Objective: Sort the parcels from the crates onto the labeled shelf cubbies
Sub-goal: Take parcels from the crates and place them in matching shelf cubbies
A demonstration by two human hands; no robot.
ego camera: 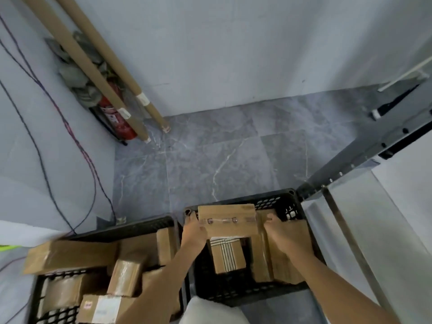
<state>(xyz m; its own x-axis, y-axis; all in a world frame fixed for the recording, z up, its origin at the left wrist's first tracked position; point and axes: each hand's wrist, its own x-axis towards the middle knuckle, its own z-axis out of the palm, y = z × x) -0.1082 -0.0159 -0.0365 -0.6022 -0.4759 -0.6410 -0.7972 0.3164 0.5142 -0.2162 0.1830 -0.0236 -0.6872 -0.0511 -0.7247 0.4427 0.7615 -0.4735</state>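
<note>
Two black plastic crates stand on the floor below me. In the right crate a brown cardboard parcel with clear tape lies across the far end. My left hand grips its left end and my right hand holds its right end. Under it sits a smaller taped parcel, and a flat parcel leans at the right side. The left crate holds several brown parcels, one with a white label. No shelf cubbies are clearly in view.
Grey marble floor stretches ahead to white walls. Two long cardboard tubes and a red fire extinguisher lean in the far left corner. Cables hang on the left wall. A dark metal frame runs at the right.
</note>
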